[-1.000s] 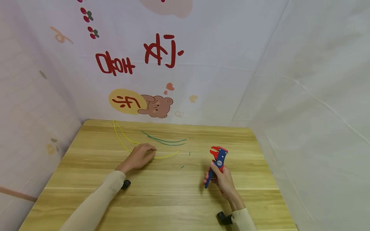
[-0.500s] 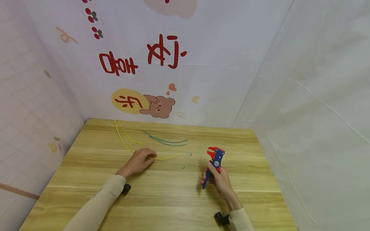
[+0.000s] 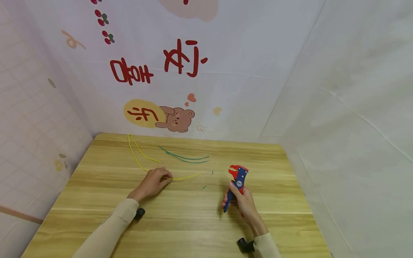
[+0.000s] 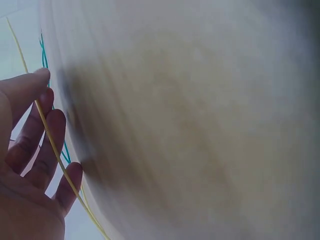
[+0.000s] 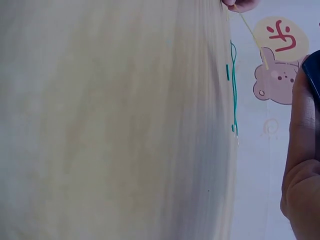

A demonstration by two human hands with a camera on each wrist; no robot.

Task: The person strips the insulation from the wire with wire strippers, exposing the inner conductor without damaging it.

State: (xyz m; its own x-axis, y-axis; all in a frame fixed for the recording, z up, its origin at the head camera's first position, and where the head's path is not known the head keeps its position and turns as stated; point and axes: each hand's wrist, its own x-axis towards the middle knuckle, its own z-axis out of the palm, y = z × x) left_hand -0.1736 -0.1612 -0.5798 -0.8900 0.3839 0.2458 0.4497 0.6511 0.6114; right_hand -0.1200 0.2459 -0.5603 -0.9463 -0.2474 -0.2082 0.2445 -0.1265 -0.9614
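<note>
My left hand pinches a thin yellow wire near one end, left of the table's middle. That free end points right, while the rest runs back in a long bend. In the left wrist view, the yellow wire passes under the thumb and across the curled fingers. A blue and red wire stripper is gripped by my right hand, its red jaws upward and parted. Only part of its blue handle shows in the right wrist view.
Two green wires lie toward the back of the wooden table, with bare metal showing at an end. Short green snippets lie between the hands. Printed cloth walls the back and sides.
My left hand has taken the yellow wire between its fingers, and the wire's free end has shifted slightly. The right hand has moved a little left with the wire stripper.
</note>
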